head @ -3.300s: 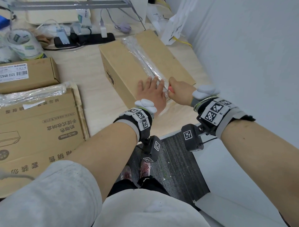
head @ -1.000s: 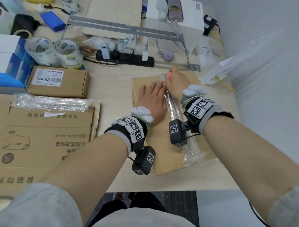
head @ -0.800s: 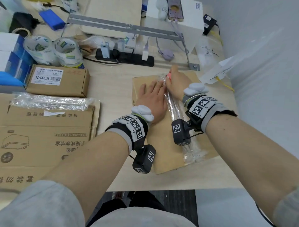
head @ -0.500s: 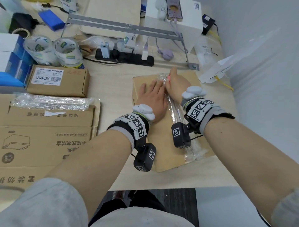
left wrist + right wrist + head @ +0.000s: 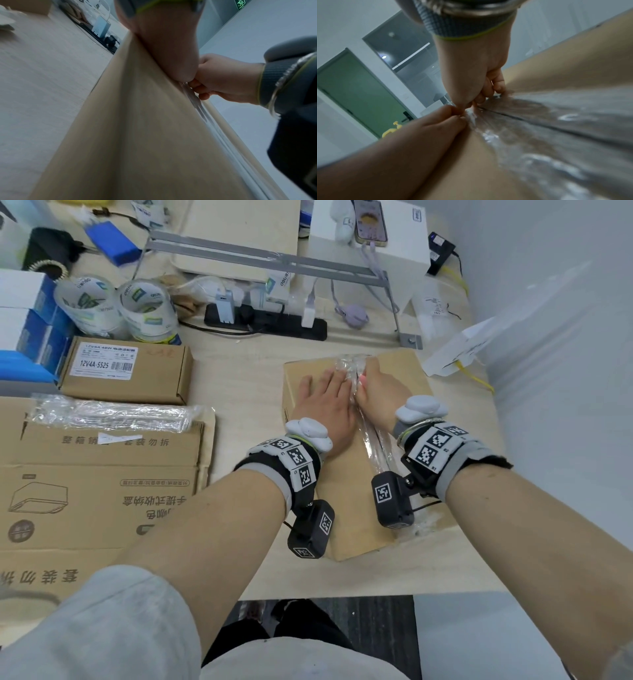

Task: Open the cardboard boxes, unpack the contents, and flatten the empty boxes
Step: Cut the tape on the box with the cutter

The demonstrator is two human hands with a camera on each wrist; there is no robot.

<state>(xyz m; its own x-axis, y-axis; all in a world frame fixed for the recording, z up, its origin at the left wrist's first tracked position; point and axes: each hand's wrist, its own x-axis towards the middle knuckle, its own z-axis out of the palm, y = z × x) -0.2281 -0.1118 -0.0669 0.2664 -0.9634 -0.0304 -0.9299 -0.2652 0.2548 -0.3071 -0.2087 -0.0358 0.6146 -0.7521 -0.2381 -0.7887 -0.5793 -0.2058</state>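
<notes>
Since the earlier frames, my right hand (image 5: 378, 392) has pulled back a little along the tape (image 5: 375, 446) toward me. It is curled around a small pink tool (image 5: 362, 377), the tip on the seam of the cardboard box (image 5: 346, 508). My left hand (image 5: 325, 409) lies flat with straight fingers on the box top, touching the right hand. This box sits on the counter (image 5: 246, 378), near its right front edge.
</notes>
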